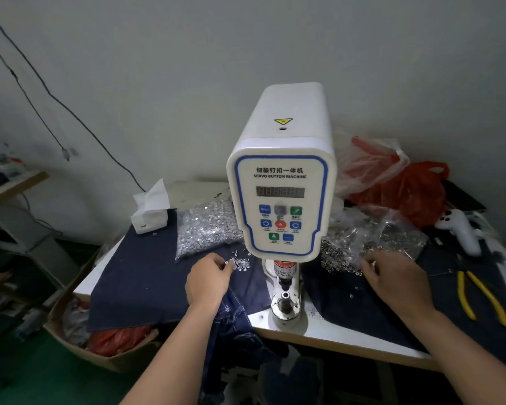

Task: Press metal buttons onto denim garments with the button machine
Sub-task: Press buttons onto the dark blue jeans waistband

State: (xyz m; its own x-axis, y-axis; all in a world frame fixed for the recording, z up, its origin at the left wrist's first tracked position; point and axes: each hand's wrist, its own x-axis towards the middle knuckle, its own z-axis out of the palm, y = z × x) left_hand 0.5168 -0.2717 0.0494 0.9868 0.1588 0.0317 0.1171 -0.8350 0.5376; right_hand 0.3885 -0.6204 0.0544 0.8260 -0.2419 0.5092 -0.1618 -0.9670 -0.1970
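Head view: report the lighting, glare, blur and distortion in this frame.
Head view: dim, flat light, corners darkened; wide-angle bending curves the table edge and stretches the forearms; the button machine panel is sharp enough to read, though its display digits smear; the bag of studs sparkles with small glints; both hands, left and right, look slightly soft.

I'm seeing the left hand (209, 280) pinching at loose tacks (240, 263) on the denim (146, 282), left of the button machine (281, 200). Right hand (392, 280) is reaching into the button pile (338, 258), fingers curled. Die (285, 296) is sitting bare.
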